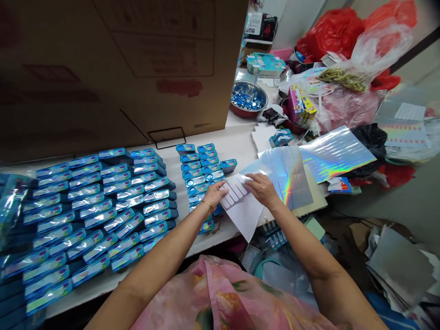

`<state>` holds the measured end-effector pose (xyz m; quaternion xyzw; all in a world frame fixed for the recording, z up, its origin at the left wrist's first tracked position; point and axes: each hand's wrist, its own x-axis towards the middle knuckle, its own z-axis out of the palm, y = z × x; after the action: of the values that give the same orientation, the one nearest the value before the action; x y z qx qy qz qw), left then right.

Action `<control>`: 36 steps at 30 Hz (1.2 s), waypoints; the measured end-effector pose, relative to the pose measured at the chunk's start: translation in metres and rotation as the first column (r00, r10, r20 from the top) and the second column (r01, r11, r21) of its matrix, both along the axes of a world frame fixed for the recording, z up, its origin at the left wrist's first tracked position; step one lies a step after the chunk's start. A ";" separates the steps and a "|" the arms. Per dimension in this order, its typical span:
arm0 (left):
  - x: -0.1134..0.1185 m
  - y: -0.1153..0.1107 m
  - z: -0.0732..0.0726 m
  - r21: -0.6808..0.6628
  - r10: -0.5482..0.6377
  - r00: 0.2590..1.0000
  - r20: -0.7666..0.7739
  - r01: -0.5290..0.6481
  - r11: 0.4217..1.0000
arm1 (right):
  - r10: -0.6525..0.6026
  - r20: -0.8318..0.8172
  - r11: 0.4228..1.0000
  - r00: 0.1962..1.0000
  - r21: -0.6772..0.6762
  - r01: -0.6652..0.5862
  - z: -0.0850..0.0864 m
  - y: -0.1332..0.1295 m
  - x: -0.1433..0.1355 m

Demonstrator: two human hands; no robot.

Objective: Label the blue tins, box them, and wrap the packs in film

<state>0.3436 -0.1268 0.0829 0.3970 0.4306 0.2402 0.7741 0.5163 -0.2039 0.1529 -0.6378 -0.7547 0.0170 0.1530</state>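
A white sticker sheet (237, 195) with rows of pale strips is held over the table's front edge, its lower corner hanging down. My left hand (215, 192) grips its left edge, thumb on top. At the upper right edge my right hand (261, 189) is closed in a pinch; whether a single strip is lifted between the fingertips is too small to make out. Just left of the sheet stand two columns of small blue boxes (209, 161), with one more box (228, 165) to their right. Shiny holographic sheets (287, 176) lie beside my right hand.
Many blue boxes (99, 201) fill the table's left side. A large cardboard carton (120, 68) walls off the back. Behind stands a metal bowl (248, 98) of small blue-and-silver pieces. Plastic bags (332, 34) crowd the right, and loose sheets (402, 261) are piled low at right.
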 end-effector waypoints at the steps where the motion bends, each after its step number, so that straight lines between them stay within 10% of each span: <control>1: 0.002 0.003 -0.004 0.049 0.019 0.999 -0.051 -0.017 0.999 | -0.028 -0.018 1.000 0.999 0.001 0.028 0.012 -0.003 -0.004; 8: -0.021 0.011 0.002 0.382 0.235 0.966 -0.109 -0.178 0.907 | -0.265 -0.381 0.963 0.886 -0.154 0.222 0.068 0.011 -0.050; 18: -0.097 -0.007 0.015 0.156 0.313 0.949 -0.027 -0.305 0.940 | -0.479 -0.721 0.874 0.501 -0.448 0.190 -0.014 0.050 -0.117; 26: -0.137 0.015 0.012 -0.153 0.290 0.948 -0.129 -0.308 0.939 | -0.647 -0.738 0.761 0.189 -0.642 0.096 -0.028 0.058 -0.157; 31: -0.131 0.018 -0.001 -0.035 0.331 0.904 -0.271 -0.352 0.935 | -0.686 -0.704 0.728 0.185 -0.667 0.159 -0.040 0.063 -0.157; 36: -0.120 0.027 -0.024 0.077 0.391 0.823 -0.412 -0.396 0.915 | -0.692 -0.545 0.717 0.474 -0.599 0.357 -0.062 0.074 -0.158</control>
<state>0.2237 -0.1000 0.0589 0.3371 0.6606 0.3011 0.5994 0.3584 -0.1298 0.0910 -0.7937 -0.3626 0.3800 0.3069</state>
